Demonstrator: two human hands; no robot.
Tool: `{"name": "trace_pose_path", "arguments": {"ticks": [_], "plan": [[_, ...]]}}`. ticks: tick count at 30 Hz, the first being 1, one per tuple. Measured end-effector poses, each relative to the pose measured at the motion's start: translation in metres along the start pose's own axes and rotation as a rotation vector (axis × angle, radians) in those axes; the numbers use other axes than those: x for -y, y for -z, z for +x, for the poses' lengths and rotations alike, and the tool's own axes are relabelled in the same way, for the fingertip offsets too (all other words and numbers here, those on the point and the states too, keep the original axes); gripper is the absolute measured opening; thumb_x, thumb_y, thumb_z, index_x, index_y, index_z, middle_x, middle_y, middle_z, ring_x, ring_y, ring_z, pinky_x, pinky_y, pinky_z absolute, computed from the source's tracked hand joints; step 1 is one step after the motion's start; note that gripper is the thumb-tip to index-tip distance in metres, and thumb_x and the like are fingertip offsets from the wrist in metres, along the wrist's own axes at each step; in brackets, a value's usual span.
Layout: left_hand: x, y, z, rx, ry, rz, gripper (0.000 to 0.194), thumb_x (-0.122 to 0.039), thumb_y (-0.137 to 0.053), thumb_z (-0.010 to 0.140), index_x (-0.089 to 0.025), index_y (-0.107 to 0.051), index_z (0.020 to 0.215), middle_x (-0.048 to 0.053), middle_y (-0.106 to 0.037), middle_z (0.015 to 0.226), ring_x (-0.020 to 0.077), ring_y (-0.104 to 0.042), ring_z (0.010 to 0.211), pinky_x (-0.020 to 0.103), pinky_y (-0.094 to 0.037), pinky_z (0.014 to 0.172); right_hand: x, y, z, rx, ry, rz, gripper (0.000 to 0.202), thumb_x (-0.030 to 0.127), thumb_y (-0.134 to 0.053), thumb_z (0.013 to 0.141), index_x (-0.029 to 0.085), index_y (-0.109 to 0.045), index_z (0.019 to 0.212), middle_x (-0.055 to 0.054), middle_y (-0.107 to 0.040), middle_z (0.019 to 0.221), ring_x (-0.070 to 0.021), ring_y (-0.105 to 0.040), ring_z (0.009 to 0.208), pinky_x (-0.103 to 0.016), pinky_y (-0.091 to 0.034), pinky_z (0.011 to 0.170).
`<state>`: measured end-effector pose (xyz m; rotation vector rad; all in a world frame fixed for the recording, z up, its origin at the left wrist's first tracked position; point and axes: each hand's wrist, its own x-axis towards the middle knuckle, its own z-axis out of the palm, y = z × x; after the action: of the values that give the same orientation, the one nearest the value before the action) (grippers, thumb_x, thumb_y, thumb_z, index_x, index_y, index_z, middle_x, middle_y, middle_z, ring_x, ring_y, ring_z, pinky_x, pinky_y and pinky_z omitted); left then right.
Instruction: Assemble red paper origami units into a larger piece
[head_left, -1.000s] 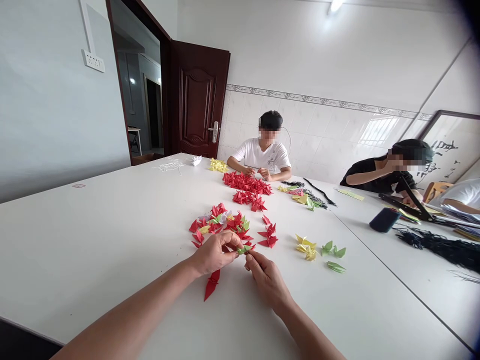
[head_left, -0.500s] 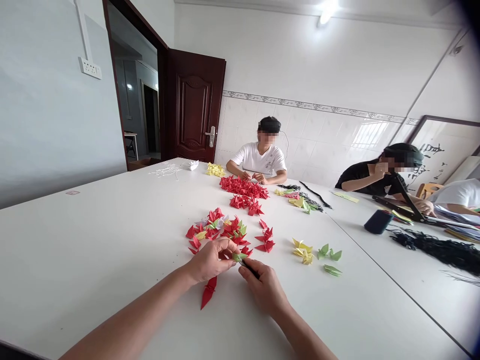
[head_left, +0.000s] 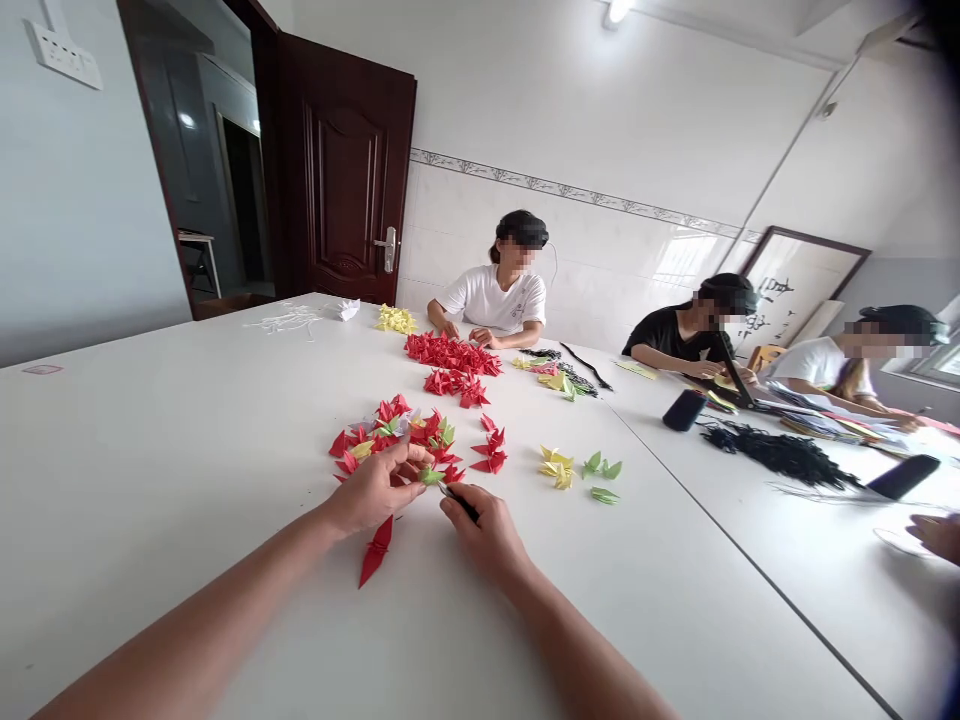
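Between its fingertips my left hand (head_left: pixel 381 487) pinches a small green paper crane (head_left: pixel 431 476) just above the white table (head_left: pixel 225 500). A black-handled tool with a thin metal tip (head_left: pixel 459 501) is in my right hand (head_left: pixel 489 525), its tip close beside the green crane. Beneath my left hand lies a long red folded crane (head_left: pixel 376 552). Just beyond both hands is a mixed pile of red, green, yellow and pale cranes (head_left: pixel 391 410). A short column of red cranes (head_left: pixel 491 445) stands to the right of it.
Farther back are red cranes (head_left: pixel 452 355), yellow cranes (head_left: pixel 396 319) and white strips (head_left: pixel 289 318). To the right lie yellow cranes (head_left: pixel 556 466), green cranes (head_left: pixel 604 495), a dark spool (head_left: pixel 683 410) and black cords (head_left: pixel 780 453). Several people sit around the table; a person's hand (head_left: pixel 937 535) shows at the right edge.
The camera view has turned right, so everything sits farther left. The tool tip has drawn slightly away from the green crane. Another seated person and more of the right side now show.
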<state>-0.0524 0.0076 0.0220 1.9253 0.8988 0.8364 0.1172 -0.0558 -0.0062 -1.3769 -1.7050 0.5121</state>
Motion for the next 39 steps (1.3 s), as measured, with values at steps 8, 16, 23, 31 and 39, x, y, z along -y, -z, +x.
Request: {"name": "trace_pose_path", "arguments": {"ticks": [8,16,23,31,39], "plan": [[-0.001,-0.003,0.000,0.103,-0.024,-0.011,0.033,-0.034,-0.063,0.071,-0.018,-0.058,0.099,0.004,-0.063,0.090,0.0157,-0.058,0.077,0.028,-0.050,0.068,-0.003,-0.005,0.001,-0.108,-0.094,0.215,0.035,0.042,-0.058,0.075,0.014,-0.061,0.095,-0.001,-0.058,0.068,-0.0111,-0.049,0.059,-0.022,-0.040,0.056],[0.001,-0.009,-0.002,0.156,-0.037,-0.041,0.027,-0.027,-0.060,0.072,-0.018,-0.059,0.097,0.003,-0.063,0.088,0.0129,-0.057,0.072,0.025,-0.048,0.065,0.000,-0.010,0.002,-0.100,-0.100,0.178,0.025,0.038,-0.053,0.078,0.015,-0.062,0.077,-0.001,-0.057,0.063,-0.0113,-0.047,0.056,-0.022,-0.039,0.053],[0.004,-0.002,0.000,0.008,-0.037,-0.012,0.028,-0.032,-0.060,0.073,-0.017,-0.059,0.097,0.006,-0.062,0.098,0.0157,-0.059,0.082,0.027,-0.050,0.074,-0.023,0.011,0.012,-0.252,-0.075,0.184,0.029,0.043,-0.055,0.074,0.014,-0.062,0.076,-0.001,-0.057,0.062,-0.0121,-0.047,0.057,-0.023,-0.039,0.053],[0.017,0.017,0.009,-0.171,-0.003,0.200,0.022,-0.029,-0.051,0.075,-0.018,-0.064,0.089,0.005,-0.065,0.089,0.0170,-0.061,0.071,0.028,-0.049,0.064,-0.095,0.099,0.013,-0.944,-0.482,0.214,0.035,0.043,-0.060,0.065,0.014,-0.063,0.084,-0.004,-0.059,0.071,-0.0096,-0.043,0.050,-0.023,-0.037,0.044],[0.026,0.007,0.014,-0.178,-0.206,0.442,0.022,-0.028,-0.050,0.079,-0.021,-0.067,0.091,0.004,-0.062,0.081,0.0174,-0.057,0.075,0.028,-0.046,0.069,-0.130,0.116,0.005,-1.049,-0.512,0.160,0.040,0.046,-0.059,0.064,0.012,-0.061,0.085,-0.007,-0.060,0.069,-0.0108,-0.044,0.045,-0.025,-0.037,0.038]]}}
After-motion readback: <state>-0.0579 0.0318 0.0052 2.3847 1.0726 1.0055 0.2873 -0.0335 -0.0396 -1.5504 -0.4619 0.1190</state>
